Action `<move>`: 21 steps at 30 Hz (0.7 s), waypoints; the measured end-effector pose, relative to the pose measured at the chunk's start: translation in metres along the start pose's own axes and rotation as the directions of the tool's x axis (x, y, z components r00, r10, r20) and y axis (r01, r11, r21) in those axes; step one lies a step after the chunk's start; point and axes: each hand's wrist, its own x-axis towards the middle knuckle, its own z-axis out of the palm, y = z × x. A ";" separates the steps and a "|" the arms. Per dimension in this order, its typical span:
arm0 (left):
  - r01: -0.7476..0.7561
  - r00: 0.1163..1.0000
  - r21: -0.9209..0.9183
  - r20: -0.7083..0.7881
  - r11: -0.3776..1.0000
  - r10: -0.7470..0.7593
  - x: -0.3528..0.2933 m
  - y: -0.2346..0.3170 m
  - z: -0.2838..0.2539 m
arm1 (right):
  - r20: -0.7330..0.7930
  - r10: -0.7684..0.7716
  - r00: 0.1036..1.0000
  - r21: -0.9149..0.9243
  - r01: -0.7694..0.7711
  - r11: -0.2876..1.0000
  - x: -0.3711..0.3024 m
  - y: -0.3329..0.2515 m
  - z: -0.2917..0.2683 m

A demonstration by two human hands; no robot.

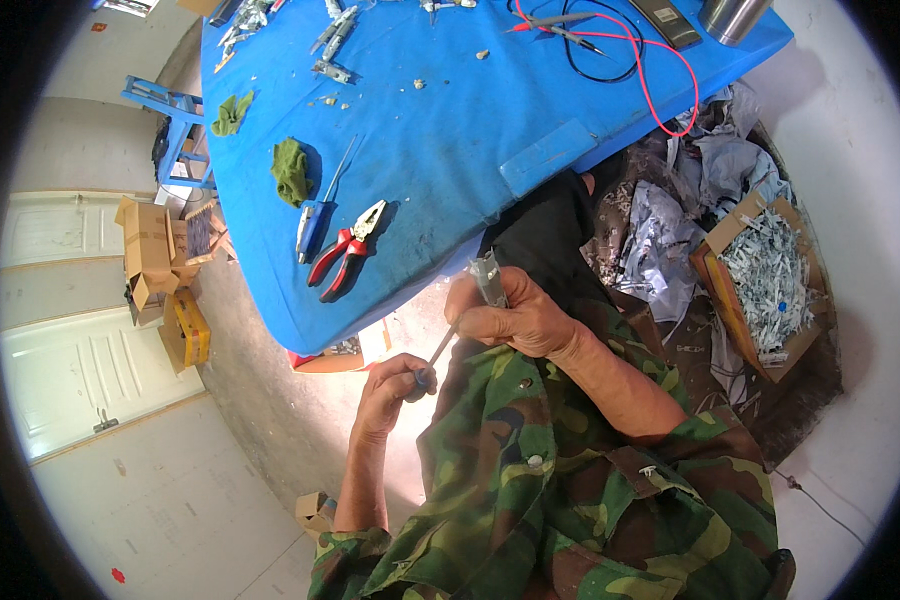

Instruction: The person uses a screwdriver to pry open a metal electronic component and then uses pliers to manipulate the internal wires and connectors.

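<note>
In front of my camouflage jacket, my left hand (382, 393) is closed around the handle of a screwdriver (442, 349). The thin shaft slants up toward my right hand (526, 318), and its tip is hidden by the fingers. My right hand pinches a small flat grey piece, shiny like metal or clear plastic (488, 278); its exact kind cannot be made out. Both hands are just off the near edge of the blue-covered table (420, 190). On it lie red-and-black pliers (348, 250), a blue-handled screwdriver (313, 225) and a crumpled green cloth (291, 172).
Small grey parts (338, 40) lie at the table's far side. Red and black test leads (660, 62) and a metal cup (732, 18) are at the far right. A carton of thin strips (770, 285) stands right of my legs. Cardboard boxes (148, 250) stand left.
</note>
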 end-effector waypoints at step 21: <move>-0.104 0.957 0.206 -0.245 0.973 0.154 -0.043 0.063 0.019 | -0.420 0.054 0.906 -0.239 -0.167 0.956 0.012 -0.002 -0.003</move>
